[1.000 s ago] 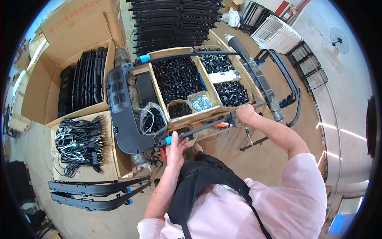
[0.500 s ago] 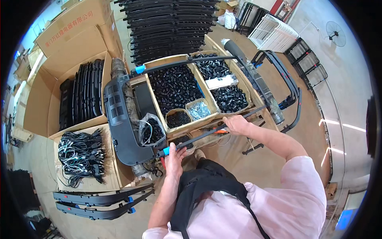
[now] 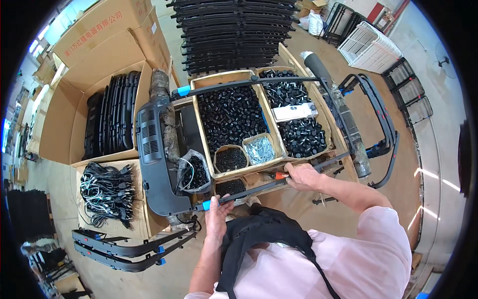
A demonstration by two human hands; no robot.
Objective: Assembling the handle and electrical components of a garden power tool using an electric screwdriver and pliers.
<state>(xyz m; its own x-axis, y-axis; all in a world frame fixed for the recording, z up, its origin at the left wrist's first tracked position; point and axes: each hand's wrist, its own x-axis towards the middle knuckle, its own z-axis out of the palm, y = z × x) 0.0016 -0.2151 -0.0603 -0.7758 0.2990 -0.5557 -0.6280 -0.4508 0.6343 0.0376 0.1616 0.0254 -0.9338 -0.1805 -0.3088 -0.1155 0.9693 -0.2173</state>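
My right grip (image 3: 302, 177) has slid left along the near black bar (image 3: 256, 190), clasping it before the parts tray (image 3: 249, 168); my left grip (image 3: 217, 217), closure unclear, stays by the blue clip (image 3: 206, 205), keeping the bar steadied.

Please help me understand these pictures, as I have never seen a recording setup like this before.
There is no machine here: you are seeing a person's own bare hands, through a wide fisheye camera worn on the head and looking down. That lens makes straight edges bend near the rim.

A black frame with a vented panel lies over a wooden tray that holds black-headed bolts and silver screws. The left hand touches the frame's near bar beside a blue piece; the right hand is farther along the same bar. How firmly either grips is hard to tell.

To the left, power cords lie bunched in front of a cardboard box of black panels.
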